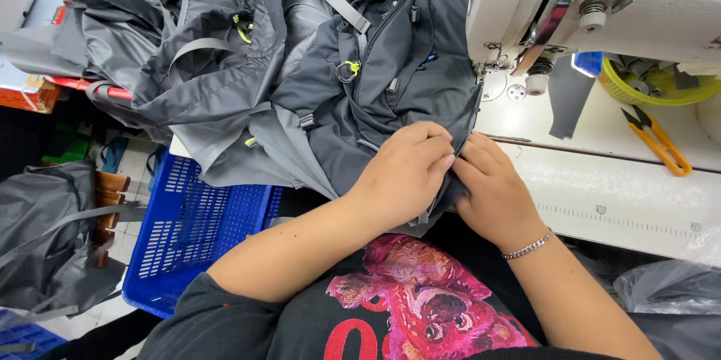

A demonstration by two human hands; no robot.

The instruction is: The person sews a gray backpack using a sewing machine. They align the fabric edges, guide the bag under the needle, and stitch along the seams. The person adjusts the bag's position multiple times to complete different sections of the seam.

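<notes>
A dark grey backpack with lime zipper pulls and grey straps lies on the sewing table, its edge running under the head of a white sewing machine. My left hand lies flat on the fabric and presses it down near the seam. Close beside it, my right hand, with a silver bracelet at the wrist, pinches the fabric edge with its fingertips. The two hands touch just in front of the needle area.
Several more grey bags are piled at the left of the table. A blue plastic crate stands on the floor at the left. Orange thread snips and a yellow-rimmed bowl lie on the white table at the right.
</notes>
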